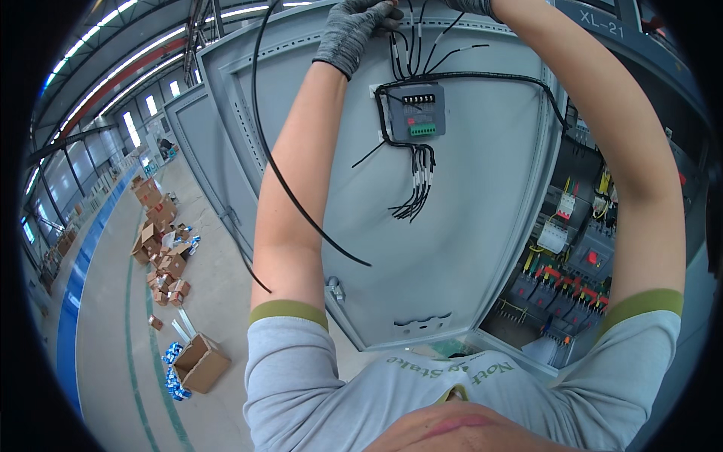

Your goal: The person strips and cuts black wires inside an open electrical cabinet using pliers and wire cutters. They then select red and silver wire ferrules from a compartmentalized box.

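Note:
Both arms reach up across a grey metal cabinet door. My left hand, in a grey knit glove, is at the door's upper edge with its fingers pinched together; what they hold is too hard to make out. Thin black wires with white marker sleeves fan upward beside its fingertips. Cut off by the top of the picture, my right hand shows only a bit of gloved hand and cuff, its fingers hidden. Below the hands, a black wire harness bends around a grey meter module with a green terminal block.
A loose black cable curves down past my left forearm. At right, the open cabinet holds breakers and coloured wiring. Cardboard boxes and blue-white packaging lie on the floor at left. A bundle of wire ends hangs below the module.

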Demonstrator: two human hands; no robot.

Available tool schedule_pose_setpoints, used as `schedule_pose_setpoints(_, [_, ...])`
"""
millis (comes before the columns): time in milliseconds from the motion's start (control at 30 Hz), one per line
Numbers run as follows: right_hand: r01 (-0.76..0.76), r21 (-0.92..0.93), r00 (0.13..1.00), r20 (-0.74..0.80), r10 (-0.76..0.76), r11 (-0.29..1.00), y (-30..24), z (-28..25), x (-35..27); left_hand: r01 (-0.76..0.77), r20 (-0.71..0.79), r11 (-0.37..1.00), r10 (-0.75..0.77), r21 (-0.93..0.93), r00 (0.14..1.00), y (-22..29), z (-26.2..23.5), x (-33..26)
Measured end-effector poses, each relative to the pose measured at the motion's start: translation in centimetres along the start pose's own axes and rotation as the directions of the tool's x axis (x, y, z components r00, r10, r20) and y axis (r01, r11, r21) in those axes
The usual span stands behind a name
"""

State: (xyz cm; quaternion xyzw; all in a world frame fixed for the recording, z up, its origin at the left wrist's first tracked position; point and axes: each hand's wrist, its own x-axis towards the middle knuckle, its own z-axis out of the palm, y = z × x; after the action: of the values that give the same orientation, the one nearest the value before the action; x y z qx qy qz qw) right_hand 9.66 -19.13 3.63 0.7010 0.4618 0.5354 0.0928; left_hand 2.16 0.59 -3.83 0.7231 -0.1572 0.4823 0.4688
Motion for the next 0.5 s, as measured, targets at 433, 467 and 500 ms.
schedule_pose_setpoints(433, [-0.168,-0.032,0.959,-0.235,0.156,0.985,1.0,2.6,2.2,-0.032,-0.015,0.998,0.032,-0.063,0.999,-0.3,-0.1,0.3])
schedule_pose_setpoints(467, [-0.149,-0.096,0.973,-0.19,0.129,0.984,0.4,2.0,2.2,-0.014,-0.03,0.999,0.013,-0.044,0.999,-0.1,-0.5,0.1])
schedule_pose_setpoints(500, [-0.126,-0.169,0.985,-0.137,0.103,0.978,-0.3,1.0,1.8,-0.009,-0.028,0.998,0.008,-0.058,1.0,0.0,-0.4,-0.3])
